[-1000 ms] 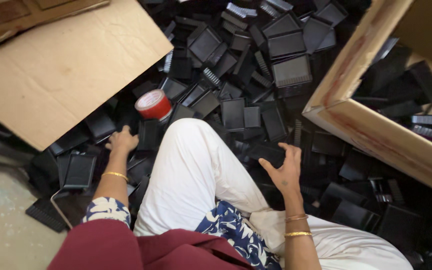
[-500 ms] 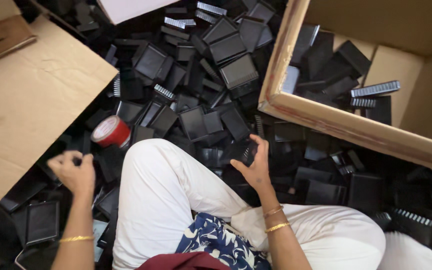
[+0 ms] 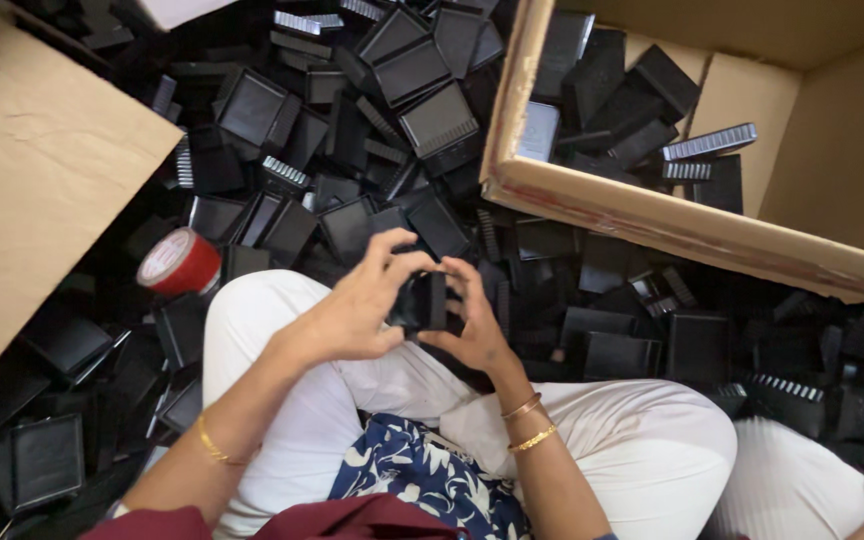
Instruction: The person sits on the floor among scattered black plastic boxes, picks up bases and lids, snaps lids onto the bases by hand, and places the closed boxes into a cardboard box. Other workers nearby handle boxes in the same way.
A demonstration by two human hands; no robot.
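Black plastic part (image 3: 420,300), one item, small and boxy, held above the lap between both hands, over the white-trousered knee (image 3: 282,330); left hand (image 3: 352,305) curls round its near side with thumb and forefinger pinching the upper edge; right hand (image 3: 472,320) cups the far side, fingers pressed to its face; both grips narrow and closed on the part. Handling, by judgement: rigid moulded plastic, light, smooth-faced and apt to slip if gripped on the flat; best taken by the edges or corners, as now; unlikely to break if dropped onto the heap. Surroundings: a deep heap of like black trays (image 3: 372,150) covers the floor ahead and to both sides; a red roll of tape (image 3: 180,262) lies on the heap just beside the left knee; a flat cardboard sheet (image 3: 42,190) lies at the left; an open cardboard box (image 3: 652,215) stands at the upper right, partly filled with more black pieces, some ribbed and grey. Difference from the earlier frames: half a second ago the left hand was out over the heap at the left and the right hand alone was at the pile ahead of the knee; the hands have since come together at the middle, closed on the one part.
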